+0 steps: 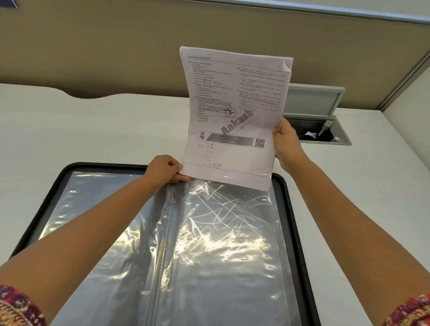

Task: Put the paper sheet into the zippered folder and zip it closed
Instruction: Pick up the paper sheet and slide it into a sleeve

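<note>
The zippered folder (293,216) lies open flat on the white desk, black-edged, with shiny clear plastic sleeves on both halves. A printed paper sheet (234,109) stands upright over the top edge of the right-hand sleeve, its bottom edge just inside the sleeve's mouth. My left hand (165,169) pinches the sheet's lower left corner together with the sleeve's top edge. My right hand (286,144) grips the sheet's right edge, a little above the folder. The top right corner of the sheet is folded over.
The white desk (61,130) runs under the folder. An open grey cable hatch (318,128) with its lid raised sits behind my right hand. A beige partition wall (115,45) closes off the back of the desk.
</note>
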`<state>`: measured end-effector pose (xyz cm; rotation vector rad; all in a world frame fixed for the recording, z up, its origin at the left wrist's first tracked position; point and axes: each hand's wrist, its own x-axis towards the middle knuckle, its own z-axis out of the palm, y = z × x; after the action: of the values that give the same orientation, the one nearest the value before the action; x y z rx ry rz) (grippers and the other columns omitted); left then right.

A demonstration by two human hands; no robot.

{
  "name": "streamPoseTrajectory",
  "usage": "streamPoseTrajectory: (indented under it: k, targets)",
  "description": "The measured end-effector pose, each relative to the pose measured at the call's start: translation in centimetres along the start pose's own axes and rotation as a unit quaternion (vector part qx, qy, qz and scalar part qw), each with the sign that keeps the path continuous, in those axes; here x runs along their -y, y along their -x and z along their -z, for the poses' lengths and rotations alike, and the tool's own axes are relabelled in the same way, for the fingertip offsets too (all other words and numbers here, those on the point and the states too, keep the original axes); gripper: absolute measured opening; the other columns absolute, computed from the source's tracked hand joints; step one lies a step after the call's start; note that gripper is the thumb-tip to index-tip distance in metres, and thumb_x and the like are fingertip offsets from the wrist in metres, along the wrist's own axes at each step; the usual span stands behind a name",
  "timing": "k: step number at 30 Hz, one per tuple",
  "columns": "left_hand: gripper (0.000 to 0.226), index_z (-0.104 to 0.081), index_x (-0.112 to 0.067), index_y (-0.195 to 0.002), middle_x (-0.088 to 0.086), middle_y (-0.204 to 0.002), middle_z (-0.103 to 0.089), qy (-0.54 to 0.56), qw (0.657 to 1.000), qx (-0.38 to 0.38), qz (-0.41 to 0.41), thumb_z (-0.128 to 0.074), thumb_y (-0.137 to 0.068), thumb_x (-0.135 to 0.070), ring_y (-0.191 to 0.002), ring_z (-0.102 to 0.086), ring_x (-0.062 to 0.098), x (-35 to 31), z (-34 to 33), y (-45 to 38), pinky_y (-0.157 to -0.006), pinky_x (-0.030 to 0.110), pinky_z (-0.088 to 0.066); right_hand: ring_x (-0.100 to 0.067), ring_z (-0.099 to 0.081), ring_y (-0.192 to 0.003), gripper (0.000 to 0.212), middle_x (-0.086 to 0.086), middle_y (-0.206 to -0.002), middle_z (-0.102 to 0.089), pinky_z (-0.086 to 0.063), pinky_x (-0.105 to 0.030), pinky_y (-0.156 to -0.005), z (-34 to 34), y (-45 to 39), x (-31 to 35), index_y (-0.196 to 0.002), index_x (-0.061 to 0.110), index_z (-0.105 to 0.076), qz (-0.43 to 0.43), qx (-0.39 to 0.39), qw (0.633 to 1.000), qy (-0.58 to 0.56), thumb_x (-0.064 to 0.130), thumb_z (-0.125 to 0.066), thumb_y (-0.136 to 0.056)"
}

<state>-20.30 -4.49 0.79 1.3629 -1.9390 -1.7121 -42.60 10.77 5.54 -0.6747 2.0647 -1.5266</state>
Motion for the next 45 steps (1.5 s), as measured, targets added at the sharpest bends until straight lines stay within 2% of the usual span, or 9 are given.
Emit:
streamPoseTrajectory:
  k: [10,20,24,26,29,34,37,40,45]
  targets:
    - [0.017,-0.055,-0.009,-0.070,0.006,-0.067,-0.067,-0.065,0.993,0.097,-0.008,-0.061,-0.085,-0.004,-0.049,-0.066,0.003,-0.9,1.0,0.1,-0.049,0.015,-0.052,-0.026,-0.060,-0.104,0.036,-0.005,-0.121,-0.060,-0.054,-0.043,-0.088,-0.4,-0.1,0.2,-0.126,0.021,-0.047,0.000,-0.015,1.000,0.023,0.010,-0.025,-0.099]
    - [0.028,-0.052,-0.015,-0.056,-0.004,-0.059,-0.057,-0.300,0.947,0.080,-0.082,-0.071,-0.077,-0.012,-0.055,-0.047,0.008,-1.2,0.4,0.1,-0.052,0.020,-0.037,-0.028,-0.059,-0.105,0.036,-0.006,-0.119,-0.060,-0.053,-0.044,-0.089,-0.7,0.1,0.0,-0.124,0.018,-0.049,0.000,-0.011,1.000,0.018,0.007,-0.026,-0.098]
    - [0.035,-0.041,-0.019,-0.064,-0.006,-0.066,-0.047,-0.359,0.924,0.037,-0.123,-0.075,-0.073,-0.015,-0.061,-0.040,0.006,-0.9,0.0,0.1,-0.050,0.021,-0.030,-0.030,-0.062,-0.099,0.038,-0.009,-0.118,-0.062,-0.054,-0.040,-0.072,-0.4,0.0,0.0,-0.127,0.018,-0.048,-0.028,0.014,0.999,-0.005,0.006,-0.027,-0.097]
    - [0.026,-0.047,-0.016,-0.072,-0.006,-0.065,-0.046,-0.352,0.925,0.027,-0.143,-0.072,-0.075,-0.014,-0.059,-0.043,0.008,-0.7,-0.1,0.1,-0.045,0.017,-0.033,-0.025,-0.064,-0.090,0.037,-0.008,-0.115,-0.064,-0.054,-0.034,-0.063,-0.3,0.0,0.1,-0.128,0.019,-0.048,-0.037,0.035,0.998,-0.026,0.007,-0.032,-0.096]
    - [0.018,-0.059,-0.016,-0.067,-0.007,-0.056,-0.055,-0.307,0.941,0.028,-0.138,-0.064,-0.084,-0.019,-0.042,-0.054,0.000,-0.7,-0.3,-0.2,-0.041,0.002,-0.036,-0.022,-0.061,-0.088,0.032,-0.003,-0.106,-0.064,-0.054,-0.043,-0.078,-0.1,-0.2,-0.1,-0.124,0.020,-0.048,-0.057,0.045,0.997,-0.041,0.010,-0.033,-0.097]
    - [0.018,-0.068,-0.014,-0.074,-0.010,-0.055,-0.064,-0.285,0.951,0.068,-0.097,-0.065,-0.083,-0.029,-0.047,-0.055,-0.001,-0.9,0.2,-0.4,-0.053,0.010,-0.042,-0.018,-0.062,-0.085,0.036,0.003,-0.104,-0.063,-0.055,-0.039,-0.076,0.1,-0.5,-0.4,-0.127,0.023,-0.046,-0.060,0.055,0.996,-0.039,0.009,-0.030,-0.098]
    - [0.015,-0.062,-0.013,-0.070,-0.008,-0.046,-0.066,-0.163,0.983,0.070,-0.047,-0.066,-0.083,-0.020,-0.056,-0.061,0.009,-0.5,0.8,-0.3,-0.061,0.021,-0.049,-0.017,-0.063,-0.084,0.032,0.003,-0.103,-0.064,-0.055,-0.037,-0.073,0.2,-0.5,-0.5,-0.114,0.027,-0.052,-0.056,0.052,0.996,-0.053,0.008,-0.032,-0.098]
    - [0.021,-0.047,-0.011,-0.071,0.005,-0.059,-0.066,-0.026,0.999,0.035,-0.005,-0.064,-0.084,-0.007,-0.051,-0.066,0.011,0.0,0.9,0.0,-0.044,0.017,-0.049,-0.011,-0.067,-0.077,0.037,0.010,-0.093,-0.067,-0.057,-0.033,-0.065,0.6,-0.5,-0.7,-0.096,0.036,-0.056,-0.056,0.062,0.994,-0.077,0.005,-0.035,-0.096]
    - [0.008,-0.055,-0.008,-0.098,0.004,-0.080,-0.061,0.033,0.999,0.037,0.018,-0.053,-0.091,-0.013,-0.044,-0.063,0.001,0.3,0.7,0.0,-0.036,0.011,-0.043,-0.010,-0.067,-0.080,0.037,0.009,-0.098,-0.066,-0.058,-0.033,-0.064,0.8,-0.7,-1.0,-0.099,0.034,-0.055,-0.069,0.069,0.988,-0.122,0.003,-0.034,-0.096]
